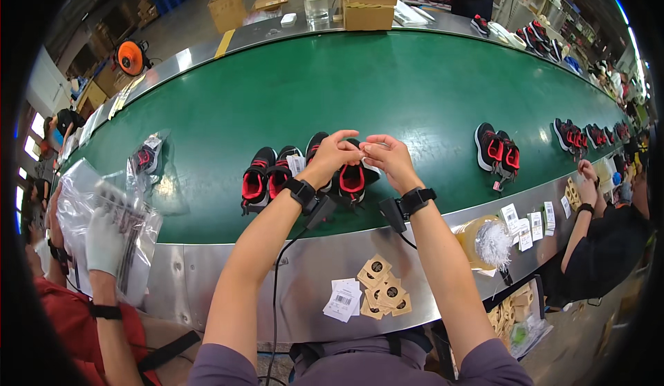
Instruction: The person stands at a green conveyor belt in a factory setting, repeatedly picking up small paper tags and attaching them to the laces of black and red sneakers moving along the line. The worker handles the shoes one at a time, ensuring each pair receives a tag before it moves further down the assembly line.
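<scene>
My left hand and my right hand meet over the green belt, thumbs and fingertips pinched close together. Whatever is between their fingers is too small to make out. Right below them sits a pair of black sneakers with red lining, partly covered by my hands and left wrist. Another black-and-red pair stands just left of my left wrist, a white tag against it. Each wrist wears a black strap with a box-shaped device and a cable.
Kraft-coloured square tags and white barcode cards lie on the metal ledge, near a bundle of white strings. More sneakers stand rightward on the green belt. At left, a co-worker's gloved hand touches clear plastic bags; another co-worker sits at right.
</scene>
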Motion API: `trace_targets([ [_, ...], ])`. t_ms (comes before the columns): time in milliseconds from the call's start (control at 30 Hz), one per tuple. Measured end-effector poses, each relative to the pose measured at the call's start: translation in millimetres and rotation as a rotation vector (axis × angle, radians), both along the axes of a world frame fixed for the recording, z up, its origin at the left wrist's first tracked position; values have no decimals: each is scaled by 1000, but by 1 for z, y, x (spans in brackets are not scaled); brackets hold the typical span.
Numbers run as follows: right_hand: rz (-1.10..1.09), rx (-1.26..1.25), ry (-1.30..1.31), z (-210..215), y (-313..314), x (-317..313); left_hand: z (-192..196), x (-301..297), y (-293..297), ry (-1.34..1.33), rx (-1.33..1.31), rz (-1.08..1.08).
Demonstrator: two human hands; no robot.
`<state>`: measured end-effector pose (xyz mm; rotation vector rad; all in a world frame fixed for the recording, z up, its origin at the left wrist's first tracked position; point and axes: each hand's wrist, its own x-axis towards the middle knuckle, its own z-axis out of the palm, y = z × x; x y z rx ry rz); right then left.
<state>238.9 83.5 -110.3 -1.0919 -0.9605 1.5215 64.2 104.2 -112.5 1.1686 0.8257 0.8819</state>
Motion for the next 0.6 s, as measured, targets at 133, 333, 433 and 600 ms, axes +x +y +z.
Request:
trace_targets([
  [133,40,-25,0,3,2,-6,-7,-9,5,11,-13,-17],
  [333,36,-53,46,0,1,-8,-2,-14,-2,11,-41,6],
  [433,83,-55,12,0,-1,-13,-5,-20,-1,36,-15,-20],
  [600,129,3,-106,3,0,-16,-4,-21,-1,68,-66,-15],
])
